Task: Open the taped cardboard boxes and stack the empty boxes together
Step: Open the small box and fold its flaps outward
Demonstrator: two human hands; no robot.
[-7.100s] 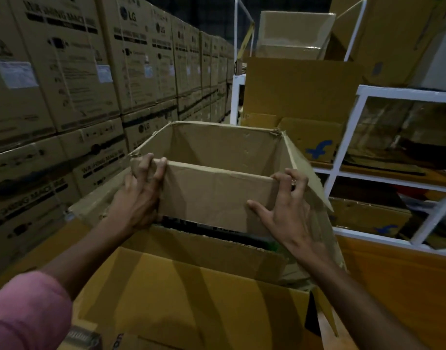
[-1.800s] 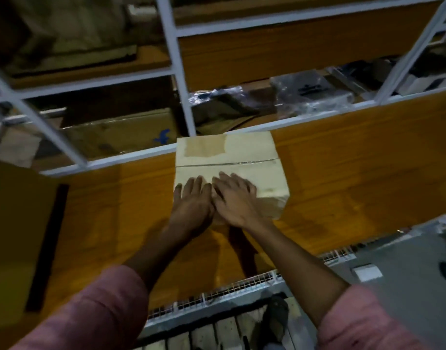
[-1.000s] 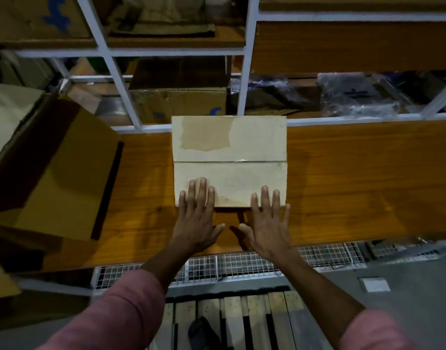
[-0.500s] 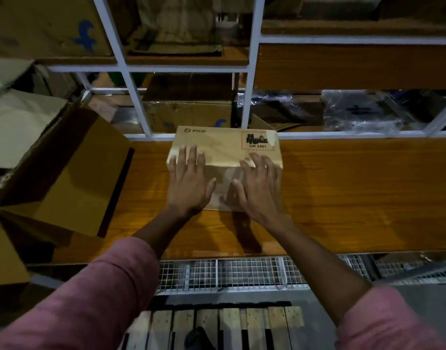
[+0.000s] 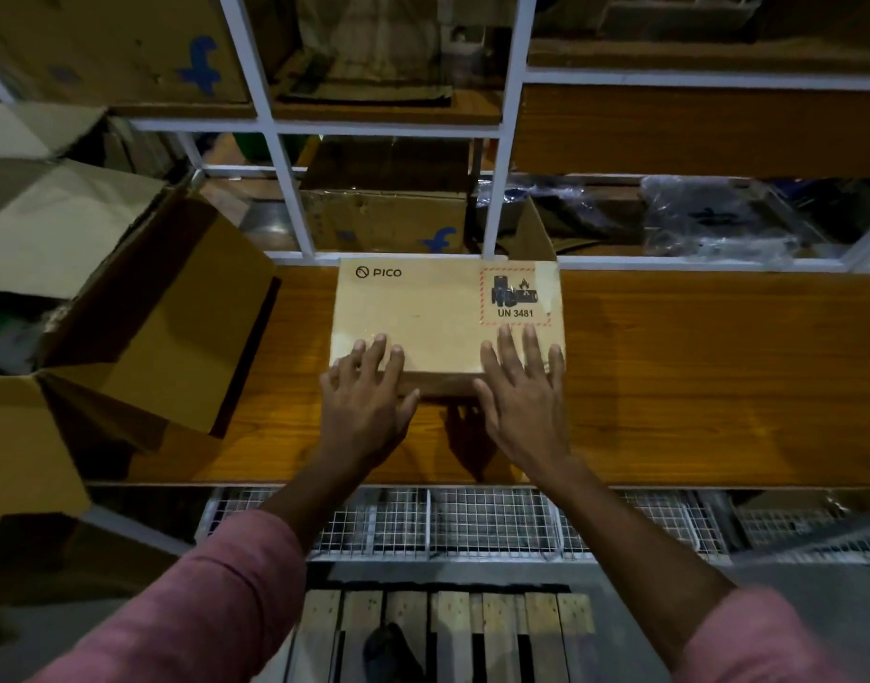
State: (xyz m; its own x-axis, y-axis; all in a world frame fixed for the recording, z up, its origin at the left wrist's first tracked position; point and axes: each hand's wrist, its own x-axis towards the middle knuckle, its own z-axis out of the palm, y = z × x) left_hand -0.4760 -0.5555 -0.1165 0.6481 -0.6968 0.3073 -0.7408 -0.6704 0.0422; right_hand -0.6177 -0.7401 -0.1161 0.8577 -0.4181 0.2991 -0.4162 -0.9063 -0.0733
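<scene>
Both hands, left (image 5: 366, 406) and right (image 5: 521, 401), lie flat with fingers spread on the box (image 5: 438, 317), gripping nothing. Its seam faces away, so prying blindly could slide it along the shelf (image 5: 694, 377).

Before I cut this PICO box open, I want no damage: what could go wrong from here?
The PICO box carries a UN 3481 battery label, so a deep cut might pierce cells. Both hands, left hand and right hand, lie flat on its near edge, in a blade's path. The open box crowds the wooden shelf.
</scene>
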